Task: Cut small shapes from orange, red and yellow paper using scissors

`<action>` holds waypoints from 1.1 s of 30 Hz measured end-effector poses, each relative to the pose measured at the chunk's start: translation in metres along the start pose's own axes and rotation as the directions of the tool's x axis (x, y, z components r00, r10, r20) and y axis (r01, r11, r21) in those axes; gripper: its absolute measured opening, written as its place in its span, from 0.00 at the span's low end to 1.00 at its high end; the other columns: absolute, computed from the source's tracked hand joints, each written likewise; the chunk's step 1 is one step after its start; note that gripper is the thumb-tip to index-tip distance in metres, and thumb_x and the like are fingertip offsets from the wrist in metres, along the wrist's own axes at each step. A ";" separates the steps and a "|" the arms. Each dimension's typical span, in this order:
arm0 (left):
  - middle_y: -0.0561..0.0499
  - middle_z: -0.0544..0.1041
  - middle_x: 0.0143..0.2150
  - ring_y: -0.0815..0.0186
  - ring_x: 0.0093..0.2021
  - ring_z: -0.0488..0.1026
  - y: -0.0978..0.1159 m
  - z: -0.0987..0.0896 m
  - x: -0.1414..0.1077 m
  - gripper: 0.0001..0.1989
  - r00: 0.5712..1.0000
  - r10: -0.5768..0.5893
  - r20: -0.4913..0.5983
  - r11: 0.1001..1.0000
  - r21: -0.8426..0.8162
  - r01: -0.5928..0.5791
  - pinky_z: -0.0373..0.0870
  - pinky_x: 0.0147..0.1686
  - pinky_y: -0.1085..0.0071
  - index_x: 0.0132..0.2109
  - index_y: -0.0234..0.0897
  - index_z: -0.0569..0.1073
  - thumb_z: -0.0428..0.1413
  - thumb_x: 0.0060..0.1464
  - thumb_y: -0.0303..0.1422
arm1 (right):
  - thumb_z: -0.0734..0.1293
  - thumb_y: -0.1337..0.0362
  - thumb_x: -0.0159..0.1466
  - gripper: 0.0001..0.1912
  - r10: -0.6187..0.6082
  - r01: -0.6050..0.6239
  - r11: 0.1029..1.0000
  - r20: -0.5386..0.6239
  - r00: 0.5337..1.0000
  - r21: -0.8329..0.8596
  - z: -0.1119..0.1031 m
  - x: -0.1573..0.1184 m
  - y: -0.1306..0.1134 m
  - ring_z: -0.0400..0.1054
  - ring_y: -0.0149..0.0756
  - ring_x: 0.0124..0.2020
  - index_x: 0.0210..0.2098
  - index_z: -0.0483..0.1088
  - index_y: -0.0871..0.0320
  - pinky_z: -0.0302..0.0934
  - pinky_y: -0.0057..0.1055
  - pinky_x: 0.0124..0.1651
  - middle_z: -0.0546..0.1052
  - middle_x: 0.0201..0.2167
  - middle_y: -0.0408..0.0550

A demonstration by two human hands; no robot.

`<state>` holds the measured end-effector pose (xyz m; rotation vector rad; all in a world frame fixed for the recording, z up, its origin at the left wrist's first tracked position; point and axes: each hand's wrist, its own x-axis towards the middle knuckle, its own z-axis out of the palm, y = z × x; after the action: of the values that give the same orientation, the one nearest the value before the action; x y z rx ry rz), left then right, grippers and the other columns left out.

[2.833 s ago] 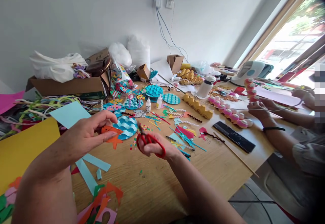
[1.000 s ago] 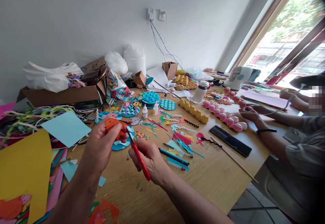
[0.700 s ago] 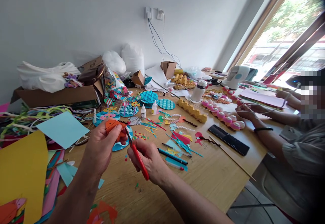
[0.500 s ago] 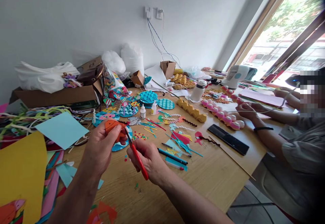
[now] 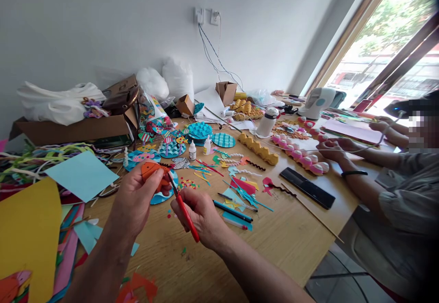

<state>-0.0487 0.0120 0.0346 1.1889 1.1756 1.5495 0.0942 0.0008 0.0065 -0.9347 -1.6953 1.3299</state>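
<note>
Between the thumb and fingers of my left hand (image 5: 135, 197) is an orange paper fish (image 5: 150, 173) with drawn dark lines, its head end to the left. My right hand (image 5: 197, 216) is closed round the handles of red scissors (image 5: 187, 216). Their blades reach up to the fish's right edge and touch or nearly touch it; exactly where they meet the paper is hard to make out. Behind the fish lie blue paper discs (image 5: 164, 197), partly hidden by my left hand. Two small white glue bottles (image 5: 192, 151) stand just beyond.
Coloured paper sheets (image 5: 82, 175) and pipe cleaners lie at left. Pens (image 5: 233, 211), paper strips, a phone (image 5: 307, 187) and a wooden stick (image 5: 313, 213) lie to the right. Egg-carton strips (image 5: 259, 148) and a white bottle (image 5: 268, 122) stand farther back. Another person's hands (image 5: 332, 149) are at the right.
The view has shifted very slightly. My hands, the orange fish and the scissors hold nearly the same position.
</note>
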 end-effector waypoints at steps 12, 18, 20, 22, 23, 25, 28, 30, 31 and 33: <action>0.56 0.75 0.24 0.70 0.24 0.70 0.004 0.001 0.000 0.05 0.999 -0.041 -0.005 0.999 -0.034 0.041 0.68 0.24 0.75 0.27 0.38 0.73 0.60 0.45 0.33 | 0.62 0.60 0.61 0.15 0.033 -0.033 0.999 0.002 0.999 -0.028 -0.003 -0.001 -0.003 0.47 0.24 0.19 0.20 0.56 0.57 0.42 0.23 0.21 0.53 0.16 0.35; 0.55 0.75 0.24 0.71 0.23 0.70 0.012 0.004 -0.001 0.05 0.997 -0.072 0.027 0.996 -0.054 0.073 0.69 0.23 0.77 0.24 0.37 0.74 0.61 0.42 0.32 | 0.63 0.57 0.61 0.18 0.022 -0.023 0.994 -0.010 1.000 -0.108 -0.008 -0.003 -0.005 0.47 0.24 0.21 0.20 0.56 0.58 0.42 0.24 0.22 0.54 0.17 0.36; 0.55 0.75 0.24 0.70 0.23 0.70 0.013 0.003 -0.001 0.05 0.996 -0.082 0.040 0.995 -0.055 0.085 0.69 0.23 0.77 0.24 0.37 0.74 0.62 0.42 0.33 | 0.64 0.55 0.61 0.19 0.012 -0.013 0.990 -0.009 1.000 -0.141 -0.009 -0.004 -0.005 0.47 0.25 0.22 0.20 0.56 0.58 0.42 0.24 0.23 0.55 0.18 0.36; 0.55 0.75 0.24 0.70 0.23 0.70 0.013 0.001 -0.001 0.06 0.994 -0.087 0.065 0.995 -0.045 0.090 0.69 0.23 0.76 0.25 0.37 0.74 0.62 0.43 0.33 | 0.64 0.54 0.61 0.20 0.002 -0.003 0.986 -0.005 1.000 -0.164 -0.011 -0.004 -0.004 0.46 0.25 0.22 0.20 0.56 0.58 0.42 0.24 0.23 0.55 0.18 0.36; 0.54 0.75 0.24 0.70 0.23 0.71 0.013 -0.001 -0.001 0.06 0.993 -0.090 0.081 0.995 -0.037 0.093 0.70 0.24 0.76 0.25 0.37 0.74 0.61 0.44 0.34 | 0.64 0.54 0.61 0.20 -0.003 0.003 0.985 -0.001 1.000 -0.174 -0.011 -0.004 -0.004 0.46 0.25 0.22 0.20 0.55 0.58 0.43 0.24 0.24 0.55 0.18 0.36; 0.54 0.76 0.24 0.70 0.23 0.71 0.013 -0.003 0.000 0.06 0.990 -0.094 0.108 0.995 -0.019 0.096 0.70 0.25 0.76 0.26 0.37 0.74 0.61 0.44 0.35 | 0.64 0.54 0.61 0.20 -0.009 0.009 0.981 0.004 1.000 -0.194 -0.012 -0.004 -0.004 0.46 0.25 0.22 0.20 0.55 0.58 0.42 0.24 0.23 0.55 0.18 0.36; 0.54 0.76 0.24 0.69 0.23 0.71 0.013 -0.006 0.001 0.07 0.986 -0.106 0.128 0.994 0.008 0.106 0.70 0.25 0.75 0.26 0.37 0.74 0.62 0.44 0.36 | 0.64 0.54 0.61 0.20 -0.007 0.007 0.973 0.004 1.000 -0.231 -0.014 -0.005 -0.003 0.46 0.25 0.22 0.20 0.56 0.58 0.42 0.24 0.23 0.55 0.18 0.36; 0.53 0.76 0.24 0.69 0.23 0.71 0.014 -0.007 0.001 0.08 0.983 -0.119 0.139 0.993 0.022 0.117 0.70 0.24 0.75 0.26 0.36 0.74 0.62 0.43 0.36 | 0.64 0.54 0.62 0.20 -0.019 0.021 0.967 0.011 1.000 -0.254 -0.015 -0.006 -0.004 0.46 0.25 0.21 0.21 0.56 0.58 0.41 0.24 0.23 0.55 0.18 0.36; 0.53 0.76 0.24 0.70 0.23 0.71 0.014 -0.008 0.001 0.08 0.981 -0.125 0.146 0.992 0.027 0.122 0.70 0.24 0.76 0.26 0.36 0.74 0.62 0.43 0.37 | 0.64 0.54 0.62 0.20 -0.026 0.029 0.964 0.016 1.000 -0.264 -0.016 -0.006 -0.004 0.46 0.24 0.21 0.21 0.56 0.58 0.41 0.24 0.23 0.55 0.18 0.36; 0.54 0.76 0.24 0.70 0.23 0.71 0.015 -0.008 0.001 0.09 0.979 -0.131 0.160 0.991 0.033 0.127 0.70 0.24 0.76 0.27 0.36 0.74 0.62 0.43 0.37 | 0.64 0.55 0.62 0.20 -0.034 0.039 0.961 0.024 0.999 -0.273 -0.017 -0.006 -0.004 0.46 0.24 0.21 0.21 0.56 0.58 0.42 0.24 0.23 0.56 0.17 0.36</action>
<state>-0.0578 0.0088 0.0481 1.2052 1.1424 1.3211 0.1115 0.0011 0.0124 -1.0423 -1.9355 1.1002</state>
